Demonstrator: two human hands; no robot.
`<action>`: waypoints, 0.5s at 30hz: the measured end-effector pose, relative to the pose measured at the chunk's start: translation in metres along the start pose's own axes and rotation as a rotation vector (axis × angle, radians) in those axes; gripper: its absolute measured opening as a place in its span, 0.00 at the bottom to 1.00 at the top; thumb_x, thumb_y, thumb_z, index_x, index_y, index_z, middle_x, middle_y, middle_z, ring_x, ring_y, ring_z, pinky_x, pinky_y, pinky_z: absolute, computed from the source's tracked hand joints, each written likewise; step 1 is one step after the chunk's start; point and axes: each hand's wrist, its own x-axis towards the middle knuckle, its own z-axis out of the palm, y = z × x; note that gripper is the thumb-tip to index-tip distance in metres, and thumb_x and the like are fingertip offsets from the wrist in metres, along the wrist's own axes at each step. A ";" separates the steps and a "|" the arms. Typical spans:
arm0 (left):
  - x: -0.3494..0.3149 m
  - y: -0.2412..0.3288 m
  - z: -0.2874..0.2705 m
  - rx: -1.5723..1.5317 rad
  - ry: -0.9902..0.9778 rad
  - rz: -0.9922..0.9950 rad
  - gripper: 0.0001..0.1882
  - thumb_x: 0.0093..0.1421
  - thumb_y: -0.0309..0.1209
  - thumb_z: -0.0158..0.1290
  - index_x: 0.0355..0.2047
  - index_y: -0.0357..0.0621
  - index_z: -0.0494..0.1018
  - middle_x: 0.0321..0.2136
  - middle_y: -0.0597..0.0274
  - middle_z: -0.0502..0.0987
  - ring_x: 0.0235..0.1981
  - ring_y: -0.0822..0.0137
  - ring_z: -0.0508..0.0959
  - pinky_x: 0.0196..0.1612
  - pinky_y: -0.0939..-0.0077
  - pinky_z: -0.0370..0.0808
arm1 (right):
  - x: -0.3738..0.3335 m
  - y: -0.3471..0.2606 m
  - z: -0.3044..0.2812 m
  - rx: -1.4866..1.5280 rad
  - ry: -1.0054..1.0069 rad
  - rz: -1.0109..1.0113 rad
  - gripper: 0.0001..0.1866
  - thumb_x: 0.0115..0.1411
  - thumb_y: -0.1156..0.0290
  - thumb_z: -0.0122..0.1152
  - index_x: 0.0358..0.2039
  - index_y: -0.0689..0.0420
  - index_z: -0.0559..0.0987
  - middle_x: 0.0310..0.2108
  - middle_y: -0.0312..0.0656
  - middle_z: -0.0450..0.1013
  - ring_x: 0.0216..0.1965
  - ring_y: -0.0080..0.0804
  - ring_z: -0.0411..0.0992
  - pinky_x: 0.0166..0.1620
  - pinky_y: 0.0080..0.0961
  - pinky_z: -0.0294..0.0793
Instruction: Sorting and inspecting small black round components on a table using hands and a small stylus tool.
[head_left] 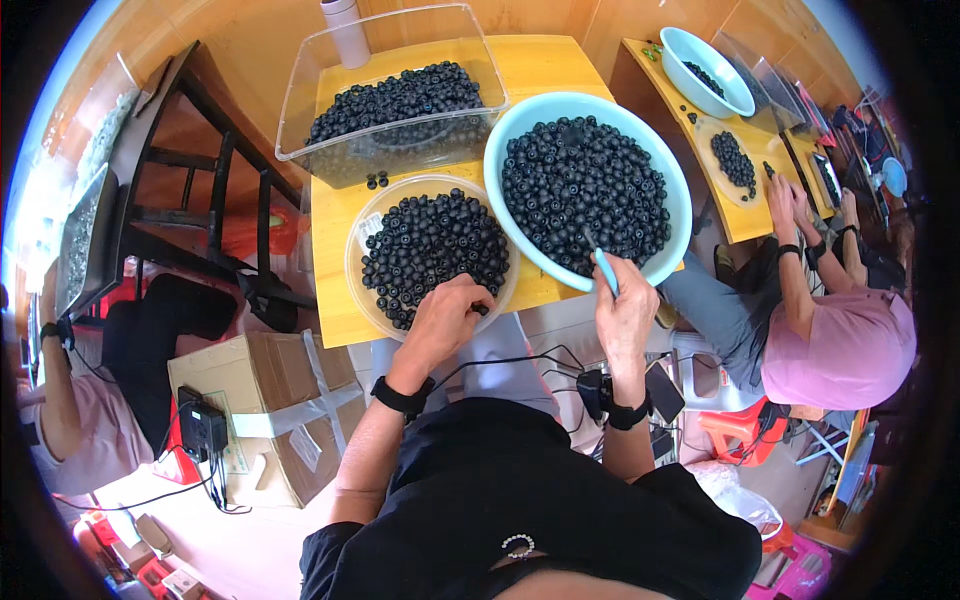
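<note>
My left hand [446, 318] is closed, its fingertips pinching a dark round berry-like piece [480, 309] at the near right rim of a round clear tray [357, 262]. That tray holds many similar dark pieces [432, 245], some showing a pale ring. A light-blue handled tool [606, 272] is gripped in my right hand [627, 308]; its thin grey end reaches over the near rim of a pale turquoise basin [682, 195]. The basin is heaped with the same dark pieces [585, 185]. Their exact kind is not clear.
Behind the tray, a clear rectangular bin [330, 165] of dark pieces stands on the yellow table [545, 55], near a pinkish bottle [345, 35]. A cardboard box [270, 400] is lower left. Other people sit left and right; a second yellow table [742, 222] carries another basin [735, 100].
</note>
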 end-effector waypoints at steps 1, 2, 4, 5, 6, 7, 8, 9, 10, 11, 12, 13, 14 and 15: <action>0.000 0.000 0.001 -0.003 0.009 -0.005 0.13 0.42 0.16 0.54 0.31 0.40 0.75 0.25 0.56 0.71 0.29 0.58 0.76 0.33 0.70 0.72 | 0.000 -0.001 -0.001 -0.002 -0.008 -0.009 0.09 0.51 0.80 0.56 0.34 0.57 0.79 0.27 0.45 0.73 0.29 0.46 0.73 0.31 0.35 0.70; 0.000 0.000 0.002 -0.002 0.029 0.005 0.13 0.42 0.16 0.54 0.32 0.39 0.75 0.25 0.56 0.71 0.29 0.58 0.76 0.34 0.69 0.72 | 0.001 -0.002 -0.001 -0.003 -0.017 -0.020 0.10 0.50 0.80 0.56 0.33 0.57 0.79 0.28 0.45 0.74 0.29 0.46 0.74 0.31 0.35 0.70; -0.001 -0.001 0.004 -0.001 0.058 0.010 0.13 0.43 0.17 0.53 0.32 0.38 0.74 0.24 0.55 0.70 0.29 0.59 0.76 0.34 0.69 0.72 | 0.001 -0.002 -0.003 -0.009 -0.035 -0.027 0.10 0.50 0.80 0.56 0.33 0.57 0.79 0.28 0.45 0.74 0.29 0.46 0.74 0.31 0.34 0.71; -0.002 -0.004 0.004 -0.051 0.057 -0.005 0.13 0.45 0.17 0.53 0.33 0.37 0.73 0.26 0.56 0.72 0.30 0.61 0.76 0.35 0.70 0.73 | 0.001 -0.003 -0.003 -0.017 -0.047 -0.025 0.10 0.50 0.81 0.56 0.33 0.57 0.79 0.28 0.45 0.74 0.29 0.46 0.74 0.31 0.34 0.71; -0.003 -0.006 0.004 -0.101 0.052 -0.019 0.12 0.47 0.17 0.52 0.35 0.36 0.72 0.28 0.57 0.74 0.31 0.62 0.77 0.36 0.72 0.73 | 0.000 -0.002 -0.003 -0.017 -0.046 -0.030 0.11 0.49 0.81 0.56 0.33 0.57 0.79 0.28 0.44 0.74 0.29 0.46 0.74 0.31 0.34 0.71; -0.005 -0.009 0.003 -0.102 0.057 -0.020 0.12 0.47 0.17 0.52 0.35 0.36 0.72 0.28 0.57 0.74 0.31 0.62 0.77 0.36 0.72 0.73 | 0.000 -0.002 -0.003 -0.017 -0.048 -0.034 0.11 0.49 0.81 0.56 0.33 0.57 0.79 0.28 0.44 0.74 0.29 0.46 0.74 0.31 0.34 0.71; -0.007 -0.013 0.000 -0.448 0.049 -0.090 0.11 0.50 0.17 0.51 0.36 0.36 0.71 0.32 0.57 0.75 0.33 0.64 0.77 0.38 0.73 0.74 | 0.000 -0.003 -0.003 -0.018 -0.038 -0.041 0.11 0.49 0.82 0.56 0.33 0.57 0.79 0.28 0.44 0.74 0.29 0.45 0.74 0.31 0.34 0.71; -0.007 -0.014 -0.006 -0.792 0.030 -0.158 0.11 0.53 0.18 0.50 0.38 0.36 0.70 0.35 0.57 0.76 0.35 0.65 0.78 0.39 0.75 0.75 | -0.001 -0.003 -0.003 -0.021 -0.023 -0.042 0.11 0.48 0.82 0.56 0.33 0.57 0.79 0.28 0.44 0.74 0.29 0.45 0.74 0.31 0.34 0.71; -0.010 -0.013 -0.016 -1.020 0.008 -0.209 0.11 0.58 0.20 0.48 0.42 0.37 0.68 0.40 0.53 0.76 0.38 0.65 0.78 0.42 0.76 0.76 | -0.002 -0.003 -0.002 -0.022 -0.018 -0.036 0.11 0.48 0.82 0.56 0.33 0.57 0.79 0.28 0.44 0.74 0.29 0.45 0.74 0.31 0.34 0.71; -0.012 -0.012 -0.023 -1.018 -0.001 -0.207 0.11 0.58 0.20 0.48 0.42 0.37 0.68 0.40 0.53 0.76 0.38 0.65 0.78 0.42 0.76 0.76 | -0.002 -0.002 -0.003 -0.018 -0.004 -0.037 0.11 0.48 0.83 0.56 0.34 0.58 0.79 0.28 0.44 0.74 0.29 0.45 0.74 0.31 0.33 0.71; -0.015 -0.013 -0.032 -1.163 0.020 -0.234 0.11 0.59 0.21 0.48 0.43 0.36 0.68 0.40 0.51 0.75 0.38 0.64 0.78 0.42 0.75 0.77 | -0.003 -0.003 -0.001 -0.010 0.010 -0.037 0.12 0.47 0.84 0.56 0.34 0.59 0.78 0.27 0.45 0.73 0.29 0.45 0.74 0.31 0.32 0.70; -0.017 -0.015 -0.037 -1.307 0.041 -0.262 0.12 0.60 0.23 0.48 0.45 0.36 0.67 0.40 0.50 0.75 0.38 0.64 0.79 0.42 0.75 0.77 | -0.003 -0.002 0.000 -0.009 0.017 -0.030 0.12 0.47 0.84 0.56 0.34 0.59 0.78 0.27 0.45 0.73 0.29 0.45 0.74 0.31 0.32 0.70; -0.018 -0.019 -0.039 -1.372 0.058 -0.248 0.13 0.59 0.23 0.48 0.45 0.35 0.67 0.40 0.49 0.75 0.37 0.65 0.79 0.40 0.77 0.79 | -0.003 0.001 0.000 0.031 0.026 -0.030 0.12 0.47 0.84 0.56 0.34 0.60 0.78 0.27 0.45 0.73 0.28 0.43 0.73 0.31 0.31 0.70; -0.019 -0.021 -0.041 -1.367 0.046 -0.249 0.13 0.59 0.23 0.48 0.45 0.35 0.67 0.40 0.49 0.75 0.37 0.65 0.79 0.40 0.77 0.79 | -0.003 0.001 0.000 0.071 0.036 -0.029 0.12 0.47 0.85 0.56 0.34 0.62 0.78 0.26 0.46 0.72 0.27 0.42 0.73 0.31 0.29 0.70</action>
